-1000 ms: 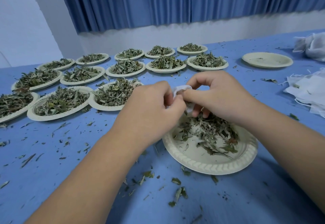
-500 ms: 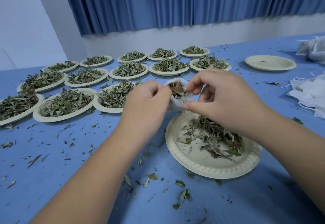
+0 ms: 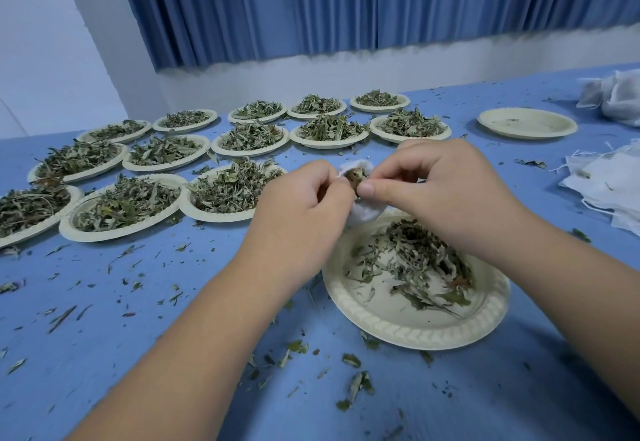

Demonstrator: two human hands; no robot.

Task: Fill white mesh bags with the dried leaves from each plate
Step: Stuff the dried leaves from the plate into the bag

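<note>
A small white mesh bag (image 3: 364,211) hangs above the far rim of a cream paper plate (image 3: 408,326). My left hand (image 3: 298,212) pinches the bag's left edge and holds its mouth open. My right hand (image 3: 440,191) pinches the right side of the mouth, thumb against some brown-green leaves (image 3: 354,175) that show inside. The plate below holds a loose heap of dried leaves (image 3: 420,264) on its right half. Most of the bag is hidden behind my fingers.
Several plates heaped with dried leaves (image 3: 225,191) stand in rows at the left and back of the blue table (image 3: 104,354). An emptied plate (image 3: 526,123) lies at the far right. White mesh bags (image 3: 609,184) are piled at the right edge. Leaf crumbs litter the tabletop.
The bag's mouth has come open between my hands and leaves now show inside it. Both hands have risen slightly above the plate.
</note>
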